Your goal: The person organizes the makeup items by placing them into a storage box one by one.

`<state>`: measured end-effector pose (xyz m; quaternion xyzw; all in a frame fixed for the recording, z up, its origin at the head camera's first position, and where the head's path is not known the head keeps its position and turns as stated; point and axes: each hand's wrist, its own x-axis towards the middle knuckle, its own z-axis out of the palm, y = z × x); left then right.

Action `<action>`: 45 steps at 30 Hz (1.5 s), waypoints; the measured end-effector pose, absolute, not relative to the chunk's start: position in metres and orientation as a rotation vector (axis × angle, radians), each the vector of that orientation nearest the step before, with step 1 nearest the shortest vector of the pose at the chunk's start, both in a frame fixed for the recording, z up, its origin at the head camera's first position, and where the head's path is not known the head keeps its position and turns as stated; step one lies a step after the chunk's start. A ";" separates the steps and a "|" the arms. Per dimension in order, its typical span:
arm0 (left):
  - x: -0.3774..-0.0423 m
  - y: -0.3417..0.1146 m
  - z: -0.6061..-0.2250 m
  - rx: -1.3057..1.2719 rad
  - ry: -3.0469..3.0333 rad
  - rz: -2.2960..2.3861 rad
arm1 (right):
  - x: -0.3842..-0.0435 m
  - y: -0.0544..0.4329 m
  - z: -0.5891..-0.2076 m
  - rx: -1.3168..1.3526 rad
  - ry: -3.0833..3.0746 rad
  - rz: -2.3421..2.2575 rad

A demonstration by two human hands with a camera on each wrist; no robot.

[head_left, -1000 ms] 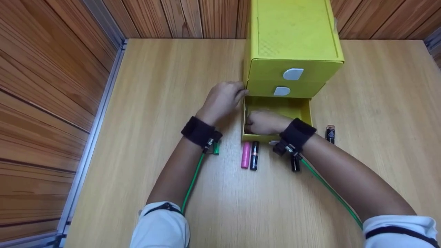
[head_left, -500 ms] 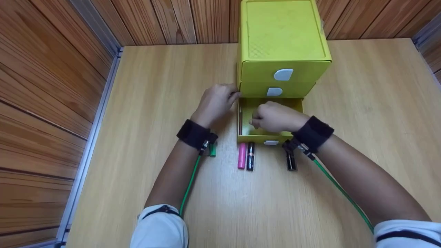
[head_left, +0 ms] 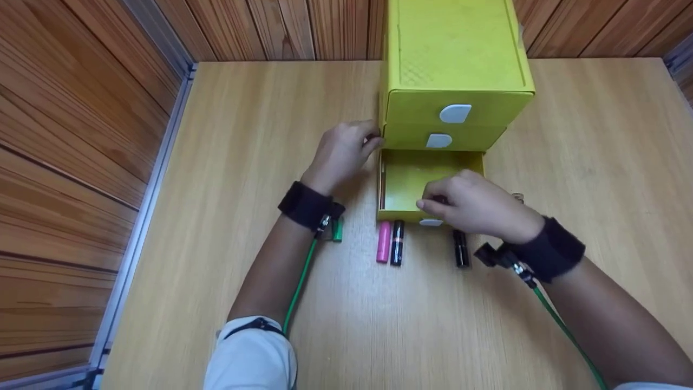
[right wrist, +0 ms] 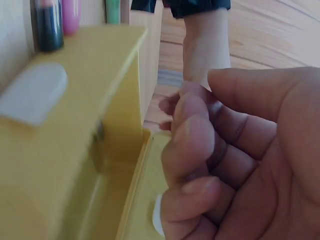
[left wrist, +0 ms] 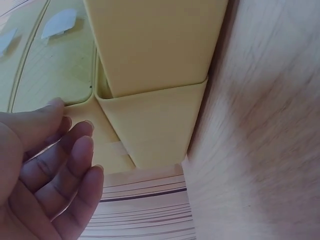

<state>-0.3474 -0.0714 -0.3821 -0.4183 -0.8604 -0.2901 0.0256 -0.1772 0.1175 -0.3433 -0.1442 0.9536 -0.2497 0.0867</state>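
A yellow drawer unit [head_left: 460, 49] stands at the back of the table, its bottom drawer [head_left: 406, 215] pulled out. My left hand [head_left: 342, 154] is at the unit's left front edge; in the left wrist view its thumb [left wrist: 45, 117] touches the corner while the other fingers curl loosely around nothing. Over the front right of the drawer hovers my right hand [head_left: 476, 206]. Its fingers [right wrist: 187, 145] are loosely bent and the palm holds nothing. Along the drawer's left wall shows a thin dark strip, too small to identify.
In front of the drawer lie a pink tube [head_left: 383, 242], a black tube with a band [head_left: 397, 243] and another black tube [head_left: 461, 249]. A green piece [head_left: 338, 230] shows beside my left wrist. Behind my right wrist, a small brownish top [head_left: 518, 197] peeks out.
My right hand has risen out of the drawer and moved right and toward me, to above its front right corner. My left hand has stayed at the unit's edge.
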 end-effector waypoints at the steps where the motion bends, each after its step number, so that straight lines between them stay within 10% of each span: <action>1: -0.347 -0.071 -0.381 -1.291 -2.652 -0.897 | -0.172 0.114 -0.345 -0.438 2.847 -0.749; 23: -0.338 -0.068 -0.375 -1.309 -2.560 -0.931 | -0.153 0.044 -0.416 -0.523 3.197 -0.312; 45: -0.345 -0.060 -0.373 -1.323 -2.578 -0.889 | -0.152 0.043 -0.387 -0.483 3.195 -0.589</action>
